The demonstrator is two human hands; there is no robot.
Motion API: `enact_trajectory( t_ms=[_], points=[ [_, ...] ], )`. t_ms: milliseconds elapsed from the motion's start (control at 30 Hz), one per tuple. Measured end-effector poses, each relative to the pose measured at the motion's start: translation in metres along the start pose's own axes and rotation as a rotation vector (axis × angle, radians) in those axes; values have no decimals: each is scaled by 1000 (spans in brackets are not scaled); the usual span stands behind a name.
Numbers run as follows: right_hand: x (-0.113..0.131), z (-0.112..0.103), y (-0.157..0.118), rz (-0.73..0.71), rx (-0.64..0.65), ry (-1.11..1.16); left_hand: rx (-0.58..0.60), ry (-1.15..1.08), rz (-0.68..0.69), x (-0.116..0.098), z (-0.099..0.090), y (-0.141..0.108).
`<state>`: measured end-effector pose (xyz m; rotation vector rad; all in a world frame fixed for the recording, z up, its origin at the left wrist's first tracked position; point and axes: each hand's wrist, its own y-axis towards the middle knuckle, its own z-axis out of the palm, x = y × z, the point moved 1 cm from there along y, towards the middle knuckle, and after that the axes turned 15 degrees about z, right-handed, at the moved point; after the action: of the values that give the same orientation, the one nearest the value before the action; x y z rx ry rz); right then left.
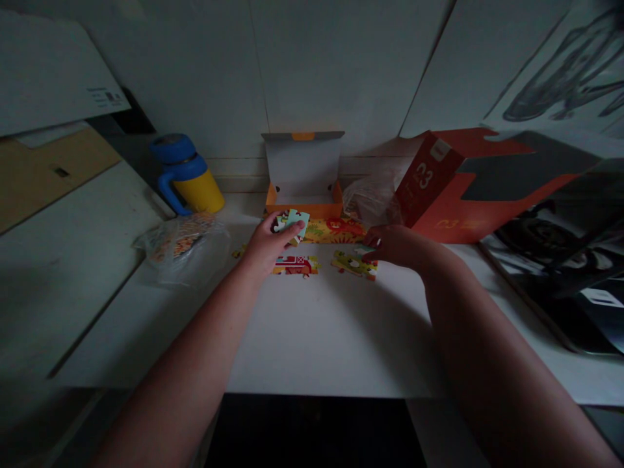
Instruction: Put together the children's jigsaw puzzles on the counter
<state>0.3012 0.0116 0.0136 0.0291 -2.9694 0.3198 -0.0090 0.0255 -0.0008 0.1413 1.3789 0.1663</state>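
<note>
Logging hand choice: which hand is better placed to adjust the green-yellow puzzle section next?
Right, probably. The right hand has its fingertips right by the section; the left hand is farther off and occupied, gripping pieces.

At the back of the surface (312, 338), near the wall (336, 71), sits the open box (303, 209), with a flat panel (331, 229) just before it. In front of the panel lie two puzzle sections, the left section (295, 265) and the right section (355, 265), apart from each other. A stack of pieces (297, 224) is in the left hand (268, 246); the right hand (390, 246) is at the right section. Left of the open box stands the mug (192, 179), with a bag (182, 250) before it. Right of the open box come a wrapper (373, 198), then the large box (458, 195), and farther right a tray (560, 286).
</note>
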Motion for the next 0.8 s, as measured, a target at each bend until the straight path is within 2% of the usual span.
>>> enact_trajectory(
  t_ms=[167,533,633,733,800],
  points=[
    [2,1,0,-1,-24,-20,0,4,0,2,-1,1],
    [7,-1,-5,-224,-17,46,65,89,41,-7,4,-6],
    [23,-3,-10,-220,-81,190,109,151,101,-6,5,-7],
    [50,0,-16,-178,-193,469,177,200,177,-4,8,-9],
    [67,6,-17,-199,-176,631,235,253,213,-5,11,-12]
  ],
)
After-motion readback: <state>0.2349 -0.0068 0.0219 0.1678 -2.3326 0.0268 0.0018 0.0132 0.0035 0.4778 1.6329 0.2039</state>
